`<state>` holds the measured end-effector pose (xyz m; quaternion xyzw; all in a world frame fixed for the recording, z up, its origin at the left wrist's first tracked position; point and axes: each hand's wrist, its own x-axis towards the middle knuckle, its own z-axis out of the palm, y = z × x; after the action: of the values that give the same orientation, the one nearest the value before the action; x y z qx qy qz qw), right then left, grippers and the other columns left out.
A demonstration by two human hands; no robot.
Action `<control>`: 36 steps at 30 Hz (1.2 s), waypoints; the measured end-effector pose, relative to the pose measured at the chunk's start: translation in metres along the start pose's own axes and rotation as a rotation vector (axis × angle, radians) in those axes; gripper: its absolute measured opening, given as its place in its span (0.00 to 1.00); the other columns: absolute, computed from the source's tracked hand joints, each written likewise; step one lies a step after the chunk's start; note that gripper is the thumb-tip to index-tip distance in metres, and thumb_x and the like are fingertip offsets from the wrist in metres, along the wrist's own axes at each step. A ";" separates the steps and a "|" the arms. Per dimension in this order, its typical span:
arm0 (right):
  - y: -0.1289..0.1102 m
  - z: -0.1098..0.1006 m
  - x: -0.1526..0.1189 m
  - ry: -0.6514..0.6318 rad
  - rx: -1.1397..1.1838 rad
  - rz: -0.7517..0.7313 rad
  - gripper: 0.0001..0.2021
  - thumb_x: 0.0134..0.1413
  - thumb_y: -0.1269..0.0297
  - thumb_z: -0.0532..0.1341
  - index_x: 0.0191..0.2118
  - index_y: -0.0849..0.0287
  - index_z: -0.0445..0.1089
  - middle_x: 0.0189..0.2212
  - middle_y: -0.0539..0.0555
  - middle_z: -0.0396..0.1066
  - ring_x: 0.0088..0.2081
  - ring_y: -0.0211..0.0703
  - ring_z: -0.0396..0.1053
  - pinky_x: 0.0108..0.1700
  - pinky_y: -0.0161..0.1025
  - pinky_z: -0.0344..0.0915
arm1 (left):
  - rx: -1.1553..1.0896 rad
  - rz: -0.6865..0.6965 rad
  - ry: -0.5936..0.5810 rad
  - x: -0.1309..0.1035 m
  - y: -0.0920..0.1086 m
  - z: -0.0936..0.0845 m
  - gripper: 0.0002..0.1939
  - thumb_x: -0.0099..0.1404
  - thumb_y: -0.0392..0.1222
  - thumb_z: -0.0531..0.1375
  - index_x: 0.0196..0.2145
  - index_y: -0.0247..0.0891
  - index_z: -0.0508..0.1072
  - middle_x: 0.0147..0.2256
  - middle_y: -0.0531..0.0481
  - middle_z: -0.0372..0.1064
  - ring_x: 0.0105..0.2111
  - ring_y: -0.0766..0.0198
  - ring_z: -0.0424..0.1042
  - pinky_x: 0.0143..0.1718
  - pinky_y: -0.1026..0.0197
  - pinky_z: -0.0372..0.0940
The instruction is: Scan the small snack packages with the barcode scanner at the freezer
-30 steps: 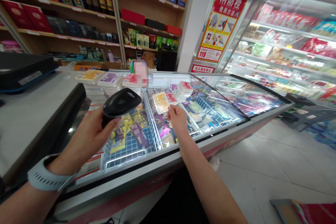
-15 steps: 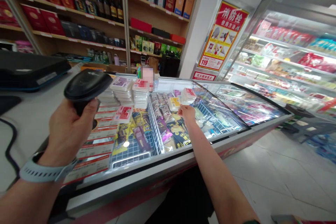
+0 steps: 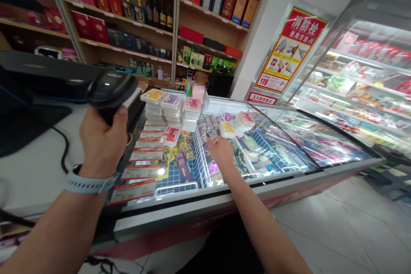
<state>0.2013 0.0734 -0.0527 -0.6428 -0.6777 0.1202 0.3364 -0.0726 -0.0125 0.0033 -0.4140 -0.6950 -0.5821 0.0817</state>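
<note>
My left hand [image 3: 102, 141] is wrapped round the handle of a black barcode scanner [image 3: 112, 90], raised beside the counter. Over the glass lid of the chest freezer [image 3: 205, 203] is my right hand [image 3: 221, 150], its fingers bent and partly apart, with nothing seen between them. Just beyond it lies a yellow-labelled pack [image 3: 227, 129], next to a short stack of red-labelled packs [image 3: 244, 120]. A single red-labelled pack [image 3: 170, 135] lies to the left, in front of tall stacks of packs [image 3: 173, 109]. Wire baskets of wrapped goods show through the glass.
White counter [image 3: 38, 145] with a black device [image 3: 48, 72] and cable stands at the left. Price labels [image 3: 138, 186] line the freezer's left part. Shelves of boxes and bottles [image 3: 160, 15] rise behind. A lit display fridge [image 3: 362, 77] stands at the right.
The view has swung left, so the scene sits further right. My right hand has drawn back leftward from the yellow-labelled pack and its fingers have loosened. The scanner remains in my left hand.
</note>
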 end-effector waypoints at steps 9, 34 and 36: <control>-0.120 0.081 -0.029 -0.145 -0.202 -0.158 0.44 0.52 0.33 0.60 0.56 0.74 0.63 0.51 0.79 0.69 0.54 0.69 0.68 0.55 0.61 0.59 | 0.021 -0.017 -0.005 -0.004 0.013 -0.001 0.25 0.65 0.51 0.57 0.54 0.32 0.71 0.47 0.37 0.75 0.46 0.50 0.73 0.49 0.51 0.66; -0.090 0.054 -0.030 -0.120 -0.175 -0.155 0.33 0.45 0.43 0.67 0.50 0.64 0.69 0.47 0.66 0.71 0.49 0.60 0.70 0.53 0.55 0.62 | 0.057 0.025 -0.108 -0.011 0.007 0.008 0.25 0.64 0.55 0.56 0.51 0.34 0.72 0.42 0.40 0.75 0.41 0.51 0.73 0.44 0.53 0.65; -0.071 0.038 -0.034 -0.066 -0.174 -0.214 0.29 0.45 0.48 0.68 0.49 0.62 0.69 0.46 0.64 0.70 0.49 0.58 0.69 0.53 0.54 0.62 | 0.060 0.040 -0.130 -0.011 0.006 0.008 0.25 0.64 0.55 0.56 0.50 0.35 0.72 0.41 0.41 0.75 0.40 0.52 0.73 0.42 0.54 0.65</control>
<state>0.1204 0.0410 -0.0490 -0.5893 -0.7609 0.0457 0.2676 -0.0581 -0.0107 -0.0012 -0.4623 -0.7076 -0.5309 0.0606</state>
